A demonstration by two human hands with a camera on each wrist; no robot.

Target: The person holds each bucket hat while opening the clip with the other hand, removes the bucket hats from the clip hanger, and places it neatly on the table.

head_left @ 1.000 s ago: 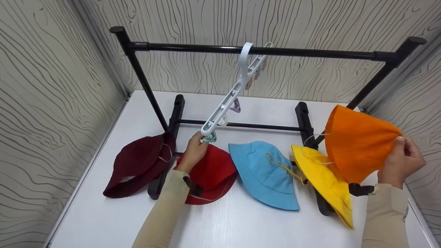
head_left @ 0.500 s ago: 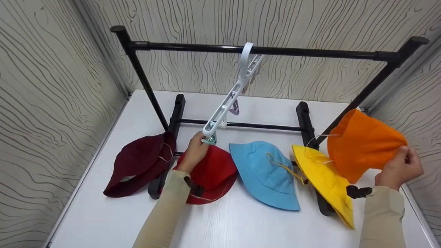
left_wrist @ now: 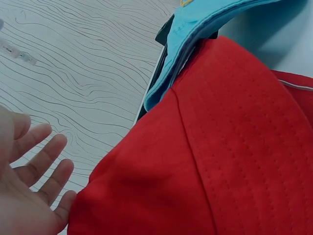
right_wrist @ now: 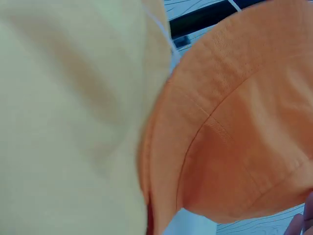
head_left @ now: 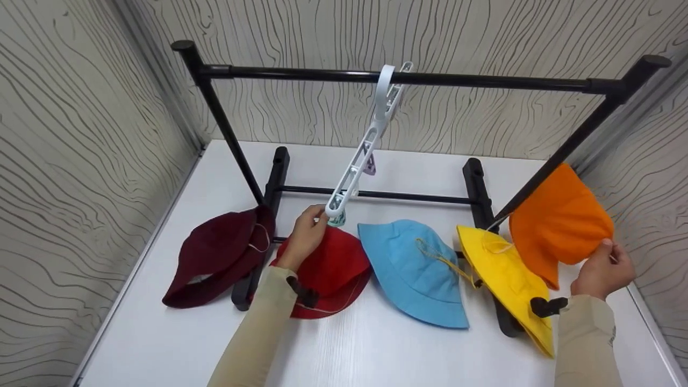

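In the head view, my left hand (head_left: pixel 307 239) is at the near end of a white clip hanger (head_left: pixel 352 169), its fingertips right at the end beside a green clip (head_left: pixel 337 217). In the left wrist view its fingers (left_wrist: pixel 51 166) are spread and loosely extended, beside the red hat (left_wrist: pixel 161 166). At the right, my right hand (head_left: pixel 604 269) pinches the crown of an orange bucket hat (head_left: pixel 561 220). This hat stands behind the yellow hat (head_left: pixel 505 279), close to the rack's right leg. In the right wrist view the orange hat's stitched brim (right_wrist: pixel 195 93) shows beside yellow cloth (right_wrist: pixel 73 122).
A black rack (head_left: pixel 484 80) carries the hanger by its hook. Along the white table (head_left: pixel 355 355) lie a maroon hat (head_left: pixel 215 252), the red hat and a light blue hat (head_left: pixel 414 274) with a yellow cord. Wood-patterned panels (head_left: pixel 301 32) stand at the back and sides.
My right hand has moved left and down, bringing the orange hat lower behind the yellow one. The hanger's near end has swung slightly right, while the left hand has hardly moved.
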